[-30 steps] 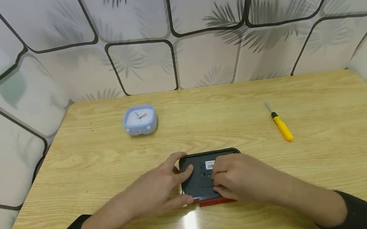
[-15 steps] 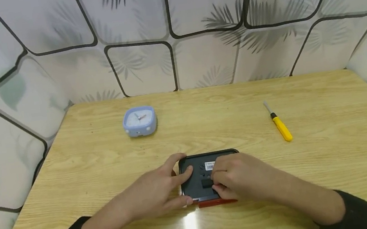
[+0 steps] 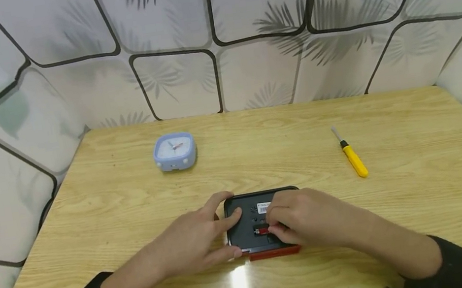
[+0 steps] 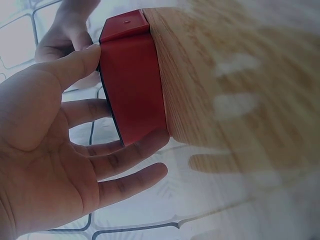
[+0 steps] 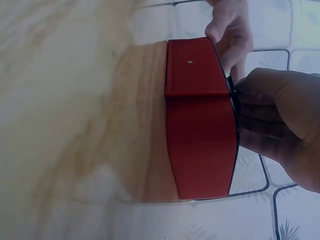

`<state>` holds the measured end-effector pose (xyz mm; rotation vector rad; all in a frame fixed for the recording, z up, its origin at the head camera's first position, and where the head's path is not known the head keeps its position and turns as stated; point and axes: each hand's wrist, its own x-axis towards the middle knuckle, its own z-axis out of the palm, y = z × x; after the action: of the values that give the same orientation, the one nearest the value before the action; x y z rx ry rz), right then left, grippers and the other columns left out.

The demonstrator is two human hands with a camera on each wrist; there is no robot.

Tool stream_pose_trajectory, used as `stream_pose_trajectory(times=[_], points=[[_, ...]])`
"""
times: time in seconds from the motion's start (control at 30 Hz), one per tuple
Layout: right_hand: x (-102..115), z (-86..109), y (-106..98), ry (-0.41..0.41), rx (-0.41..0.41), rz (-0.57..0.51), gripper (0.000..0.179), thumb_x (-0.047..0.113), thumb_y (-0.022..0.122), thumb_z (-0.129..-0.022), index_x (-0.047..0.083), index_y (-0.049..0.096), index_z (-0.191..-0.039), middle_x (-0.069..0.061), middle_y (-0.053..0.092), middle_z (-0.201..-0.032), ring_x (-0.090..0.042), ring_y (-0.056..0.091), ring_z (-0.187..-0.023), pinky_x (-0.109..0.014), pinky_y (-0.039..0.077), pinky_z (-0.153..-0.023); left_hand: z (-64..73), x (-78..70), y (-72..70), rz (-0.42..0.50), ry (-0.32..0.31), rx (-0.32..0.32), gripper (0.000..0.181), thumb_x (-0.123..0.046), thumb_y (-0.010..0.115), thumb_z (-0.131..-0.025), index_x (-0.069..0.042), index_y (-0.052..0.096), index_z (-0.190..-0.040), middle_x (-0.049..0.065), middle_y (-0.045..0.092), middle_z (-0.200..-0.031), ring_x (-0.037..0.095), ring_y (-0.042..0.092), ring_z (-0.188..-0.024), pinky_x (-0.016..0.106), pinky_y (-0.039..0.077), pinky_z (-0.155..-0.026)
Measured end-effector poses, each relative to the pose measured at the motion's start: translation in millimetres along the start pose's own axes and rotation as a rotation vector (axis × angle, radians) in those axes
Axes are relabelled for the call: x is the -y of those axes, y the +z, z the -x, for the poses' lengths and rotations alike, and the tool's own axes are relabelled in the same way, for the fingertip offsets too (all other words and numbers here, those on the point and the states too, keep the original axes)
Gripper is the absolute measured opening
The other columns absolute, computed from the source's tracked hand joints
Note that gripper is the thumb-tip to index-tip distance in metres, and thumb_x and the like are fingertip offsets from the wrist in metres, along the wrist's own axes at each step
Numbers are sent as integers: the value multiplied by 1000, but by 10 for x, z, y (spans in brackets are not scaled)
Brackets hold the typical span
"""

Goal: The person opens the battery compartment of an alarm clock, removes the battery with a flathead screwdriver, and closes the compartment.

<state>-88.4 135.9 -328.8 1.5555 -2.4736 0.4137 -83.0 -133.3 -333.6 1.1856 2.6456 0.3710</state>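
Note:
A red device with a black back (image 3: 244,234) lies back up on the table, with a small white label on it. In its back a compartment is uncovered, showing a red battery (image 3: 261,231). My left hand (image 3: 200,235) holds the device's left end, its fingers spread over the back and edges. Over the right part of the back, my right hand (image 3: 302,218) pinches a small black cover (image 5: 233,86) beside the compartment. The right hand's fingers hide part of the battery. Both wrist views show the red casing (image 4: 132,85) from the near side.
A blue alarm clock (image 3: 174,151) stands at the back left of the wooden table (image 3: 259,154). A yellow-handled screwdriver (image 3: 354,160) lies to the right, beyond my right hand. Patterned panels (image 3: 256,73) rise behind the table.
The small black cover has come off the compartment, and the red battery has come into sight. My right hand has shifted slightly; the left hand keeps its place.

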Motion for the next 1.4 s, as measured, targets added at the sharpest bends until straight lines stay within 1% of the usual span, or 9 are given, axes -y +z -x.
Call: stream_pose_trajectory(times=[0.13,0.23,0.3,0.43,0.63,0.87,1.07,1.23,1.4], points=[[-75,25,-89,29,-64,2,11,11,78,-82,14,67,-84,6,66,-85,-5,61,-80,-20,56,-72,-5,-1,-7,-14,1,-4,68,-57,59,-94,-12,54,-145,15,33,-155,6,61,-76,26,54,-67],[-197,57,-153,85,-116,84,13,10,79,-80,13,67,-82,4,66,-83,-7,60,-76,-22,55,-65,-9,-1,-12,-26,1,-4,68,-57,60,-94,-11,54,-144,15,34,-155,7,60,-74,28,54,-68],[-302,89,-179,137,-130,151,13,8,79,-79,11,66,-81,2,65,-80,-9,59,-73,-24,54,-62,-8,0,-13,-26,-5,-1,68,-58,60,-94,-12,55,-144,15,33,-155,9,63,-78,29,55,-69],[-497,146,-189,258,-58,248,15,5,76,-80,9,63,-74,1,60,-71,-10,54,-64,-24,49,-56,-2,0,-10,-22,-12,-1,68,-58,59,-93,-12,55,-144,14,34,-155,11,65,-81,30,55,-70],[-620,176,-174,420,156,197,25,3,68,-83,13,56,-64,6,45,-61,-7,39,-57,-23,38,-54,0,6,-9,-25,-10,-4,69,-58,59,-94,-12,55,-144,14,34,-155,8,63,-76,30,55,-69],[-637,182,-138,481,282,154,31,3,67,-84,15,51,-59,5,44,-61,-10,38,-57,-23,35,-53,-8,4,-23,-32,4,-1,68,-59,57,-94,-12,54,-144,14,33,-155,7,61,-73,30,55,-69],[-609,169,-134,525,382,117,28,5,71,-85,14,56,-64,3,49,-68,-11,42,-60,-24,37,-54,-11,0,-27,-37,1,6,68,-59,57,-94,-13,54,-145,14,32,-155,8,60,-74,31,55,-70],[-589,152,-139,558,423,90,26,7,73,-86,14,58,-66,3,50,-71,-12,44,-62,-24,37,-55,-4,-6,-26,-39,-3,4,68,-59,57,-94,-13,54,-145,14,32,-155,9,60,-75,31,55,-70],[-652,193,-225,605,351,82,24,20,73,-90,13,61,-70,2,53,-71,-11,47,-62,-26,42,-55,6,-8,-18,-36,-1,0,68,-58,58,-94,-13,55,-144,14,33,-155,8,59,-73,31,55,-69]])
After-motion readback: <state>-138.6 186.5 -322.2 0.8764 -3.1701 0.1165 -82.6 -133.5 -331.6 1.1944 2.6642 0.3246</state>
